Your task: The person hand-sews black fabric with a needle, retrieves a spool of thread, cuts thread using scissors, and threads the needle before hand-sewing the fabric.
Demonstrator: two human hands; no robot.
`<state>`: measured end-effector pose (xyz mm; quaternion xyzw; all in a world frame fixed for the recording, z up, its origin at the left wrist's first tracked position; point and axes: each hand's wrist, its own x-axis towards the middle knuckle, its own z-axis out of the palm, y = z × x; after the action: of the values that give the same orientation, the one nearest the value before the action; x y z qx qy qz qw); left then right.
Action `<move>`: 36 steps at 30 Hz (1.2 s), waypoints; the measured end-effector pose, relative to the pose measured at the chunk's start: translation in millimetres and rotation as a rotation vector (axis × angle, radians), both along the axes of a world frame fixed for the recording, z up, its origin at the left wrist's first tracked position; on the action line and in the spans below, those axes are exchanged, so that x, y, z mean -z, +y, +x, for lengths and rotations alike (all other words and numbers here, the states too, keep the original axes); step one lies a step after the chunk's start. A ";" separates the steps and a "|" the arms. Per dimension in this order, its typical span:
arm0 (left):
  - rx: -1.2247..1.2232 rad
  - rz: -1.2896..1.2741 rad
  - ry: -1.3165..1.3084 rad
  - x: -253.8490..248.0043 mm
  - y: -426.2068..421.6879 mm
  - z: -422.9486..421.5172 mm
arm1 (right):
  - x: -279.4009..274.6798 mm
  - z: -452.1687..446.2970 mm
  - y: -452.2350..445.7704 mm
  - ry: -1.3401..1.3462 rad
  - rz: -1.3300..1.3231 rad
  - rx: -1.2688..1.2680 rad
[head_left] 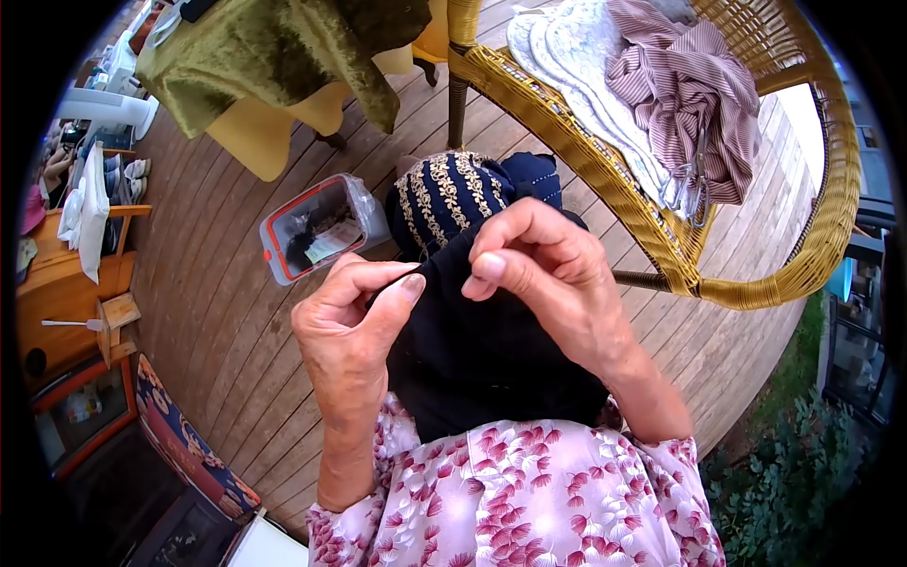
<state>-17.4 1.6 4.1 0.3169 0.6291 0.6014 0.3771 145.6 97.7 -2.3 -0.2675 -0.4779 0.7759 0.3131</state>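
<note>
A black cloth [491, 354] lies across my lap. My left hand [348, 321] pinches its upper edge between thumb and forefinger. Just right of that, my right hand [562, 274] hovers over the cloth with thumb and forefinger pressed together. Whatever sits in that pinch is too small to make out. Beyond the cloth, navy fabric with gold floral stripes [452, 197] covers my knees. On the floor to the left stands a clear plastic box [276, 257] with an orange-red rim, holding dark material and a pale label or packet.
A wicker chair [567, 156] at the right carries white quilted cloth [572, 66], a striped garment [675, 90] and scissors [700, 170]. An olive velvet cloth [274, 57] drapes a table at upper left. Wooden furniture [80, 312] lines the left side of the plank floor [213, 274].
</note>
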 end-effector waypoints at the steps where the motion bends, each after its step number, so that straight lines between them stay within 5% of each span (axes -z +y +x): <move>1: 0.000 -0.001 0.000 0.0 -0.2 -0.1 | -2.3 -0.5 -3.9 -0.102 0.123 -0.021; 7: 0.014 0.006 -0.019 -0.4 -1.3 0.1 | -1.1 -3.0 -12.3 -0.297 0.391 -0.096; 34: 0.005 -0.002 -0.068 0.1 -1.2 2.6 | -4.9 -4.1 -10.0 -0.335 0.306 -0.126; 36: 0.020 -0.011 0.075 0.3 -2.2 2.1 | -5.5 -4.0 -10.1 -0.333 0.299 -0.125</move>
<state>-15.3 -0.5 3.8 0.3434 0.6431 0.5818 0.3608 141.7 87.6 3.2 -0.3125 -0.6482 0.6595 0.2172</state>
